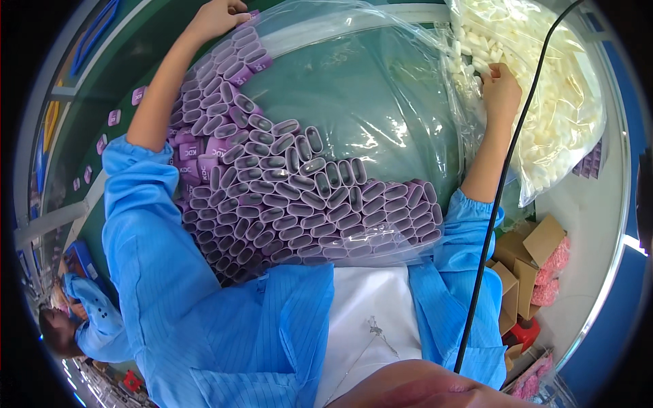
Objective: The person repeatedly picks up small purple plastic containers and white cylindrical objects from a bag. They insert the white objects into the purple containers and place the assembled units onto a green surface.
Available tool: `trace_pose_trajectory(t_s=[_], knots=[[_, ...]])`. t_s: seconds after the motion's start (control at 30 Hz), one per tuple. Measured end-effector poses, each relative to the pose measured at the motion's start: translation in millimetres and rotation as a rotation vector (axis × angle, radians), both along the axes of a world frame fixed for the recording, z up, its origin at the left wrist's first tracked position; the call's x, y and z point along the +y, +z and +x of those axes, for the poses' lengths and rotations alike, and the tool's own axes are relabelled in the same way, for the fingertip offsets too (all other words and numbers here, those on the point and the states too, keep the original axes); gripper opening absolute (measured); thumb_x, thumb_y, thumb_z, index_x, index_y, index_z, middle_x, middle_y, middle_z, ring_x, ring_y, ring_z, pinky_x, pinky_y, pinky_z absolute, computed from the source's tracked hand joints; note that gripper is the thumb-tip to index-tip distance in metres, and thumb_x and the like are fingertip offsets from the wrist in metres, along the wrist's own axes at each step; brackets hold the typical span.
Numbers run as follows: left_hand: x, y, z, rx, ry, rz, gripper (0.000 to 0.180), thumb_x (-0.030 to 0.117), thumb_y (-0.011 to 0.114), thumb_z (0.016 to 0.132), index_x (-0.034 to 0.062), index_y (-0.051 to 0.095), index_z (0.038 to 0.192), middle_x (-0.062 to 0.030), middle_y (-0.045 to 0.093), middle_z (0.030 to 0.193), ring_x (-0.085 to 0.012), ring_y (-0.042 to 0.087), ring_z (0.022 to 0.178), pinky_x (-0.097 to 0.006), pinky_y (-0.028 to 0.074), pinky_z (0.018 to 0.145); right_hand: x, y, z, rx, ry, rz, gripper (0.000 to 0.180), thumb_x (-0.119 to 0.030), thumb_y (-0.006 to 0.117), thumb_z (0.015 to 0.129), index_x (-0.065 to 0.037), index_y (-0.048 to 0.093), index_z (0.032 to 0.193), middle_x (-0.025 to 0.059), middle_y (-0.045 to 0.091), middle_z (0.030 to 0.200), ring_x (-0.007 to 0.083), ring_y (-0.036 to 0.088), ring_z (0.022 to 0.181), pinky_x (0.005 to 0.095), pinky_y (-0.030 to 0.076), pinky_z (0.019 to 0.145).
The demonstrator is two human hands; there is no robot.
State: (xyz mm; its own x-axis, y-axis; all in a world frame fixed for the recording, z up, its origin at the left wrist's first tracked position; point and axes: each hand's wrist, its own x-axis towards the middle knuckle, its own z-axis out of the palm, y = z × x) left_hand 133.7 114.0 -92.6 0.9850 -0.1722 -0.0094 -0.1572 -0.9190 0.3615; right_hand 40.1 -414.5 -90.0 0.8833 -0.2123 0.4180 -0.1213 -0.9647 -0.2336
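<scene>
The left hand (pixel 216 17) reaches to the far end of a long heap of small purple oval plastic sleeves (pixel 292 197) lying on the green work surface (pixel 129 68). Its fingers are curled down over the outermost sleeves, touching them; whether the grip actually encloses one cannot be told. The heap runs from that hand back toward the person's body, lying partly on a sheet of clear plastic film (pixel 367 95) that spreads over the surface beyond the heap.

The right hand (pixel 501 88) is to the right of the heap, inside the mouth of a clear plastic bag full of small white plastic pieces (pixel 544 81). Its grip is narrow, fingers bunched together on some white pieces. Open cardboard boxes holding pink items (pixel 537 262) sit right of the heap, below the bag.
</scene>
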Motion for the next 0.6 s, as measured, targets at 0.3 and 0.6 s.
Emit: trace_pose_trajectory(t_s=[0.3,0.6], knots=[[-150,76,-157,0.226,-1.048,-0.118,0.037,0.016,0.075,0.07,0.007,0.066,0.105,-0.0103,0.06,0.105,-0.0282,0.055,0.098,-0.034,0.044,0.087,48,12,-17,-0.385,0.282,0.133,0.016,-0.013,0.068,0.078,-0.006,0.067,0.093,0.0078,0.064,0.082,0.0226,0.059,0.071,0.0345,0.049,0.064],[-158,54,-130,0.313,-0.562,-0.697,0.028,0.015,0.066,0.085,-0.0016,0.062,0.108,-0.0123,0.064,0.105,-0.0205,0.065,0.088,-0.03,0.054,0.077,122,29,-46,-0.19,0.735,1.033,0.02,-0.006,0.068,0.083,0.0,0.064,0.102,0.0071,0.067,0.095,0.0103,0.061,0.08,0.0237,0.049,0.072]])
